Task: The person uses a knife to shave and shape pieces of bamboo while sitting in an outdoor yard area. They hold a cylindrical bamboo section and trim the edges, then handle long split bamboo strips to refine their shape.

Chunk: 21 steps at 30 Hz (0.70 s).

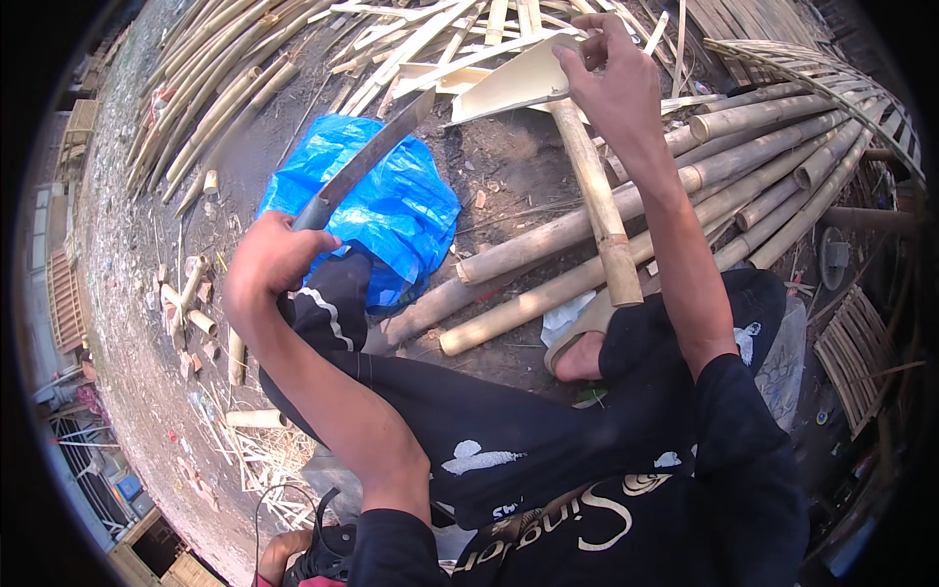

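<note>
My left hand (276,256) is closed around the handle of a machete (377,149). Its long dark blade slants up and to the right above a crumpled blue plastic sheet (416,210). At the upper middle, the fingers of my right hand (618,83) pinch the end of a pale split bamboo piece (514,83), with its hollow inner side showing. The blade tip appears close to the bamboo's left end; I cannot tell whether they touch. Below the right hand, a short round bamboo pole (599,201) slopes down toward my knee.
Thick bamboo poles (558,240) lie to the right of the sheet. Split strips (421,49) and curved poles (210,73) are piled at the far side. Bamboo offcuts (186,303) litter the ground at left. Another person's hand (284,550) shows at the lower left.
</note>
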Available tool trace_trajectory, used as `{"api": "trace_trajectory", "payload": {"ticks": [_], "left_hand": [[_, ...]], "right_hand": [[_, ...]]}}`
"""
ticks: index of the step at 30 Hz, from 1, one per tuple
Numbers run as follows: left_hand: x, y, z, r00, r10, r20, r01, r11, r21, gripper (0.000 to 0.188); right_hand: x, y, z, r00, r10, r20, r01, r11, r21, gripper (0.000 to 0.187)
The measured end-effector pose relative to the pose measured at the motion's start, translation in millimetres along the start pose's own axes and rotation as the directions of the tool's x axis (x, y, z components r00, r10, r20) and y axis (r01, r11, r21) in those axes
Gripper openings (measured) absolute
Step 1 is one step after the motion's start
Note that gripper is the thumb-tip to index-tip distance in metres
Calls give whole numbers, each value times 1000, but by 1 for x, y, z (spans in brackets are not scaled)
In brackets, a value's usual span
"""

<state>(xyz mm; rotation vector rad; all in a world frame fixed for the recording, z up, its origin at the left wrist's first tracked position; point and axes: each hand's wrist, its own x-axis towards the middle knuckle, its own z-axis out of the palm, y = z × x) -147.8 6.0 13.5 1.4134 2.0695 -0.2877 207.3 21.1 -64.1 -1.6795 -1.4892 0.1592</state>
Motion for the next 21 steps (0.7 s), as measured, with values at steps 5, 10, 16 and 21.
{"api": "trace_trajectory", "payload": {"ticks": [5, 10, 16, 21], "left_hand": [[-54, -15, -20, 984, 82, -156, -105, 984, -145, 33], [-79, -15, -36, 967, 217, -136, -248, 927, -283, 33], [-82, -11, -30, 893, 424, -151, -444, 778, -444, 32], [-86, 18, -11, 902, 356, -243, -429, 804, -413, 45]], "right_hand": [[20, -55, -43, 953, 176, 245, -232, 947, 222, 47], [31, -31, -41, 980, 18, 198, -59, 977, 204, 55], [20, -37, -22, 962, 166, 216, -234, 911, 341, 66], [11, -16, 5, 960, 247, 130, -275, 761, 588, 87]]}}
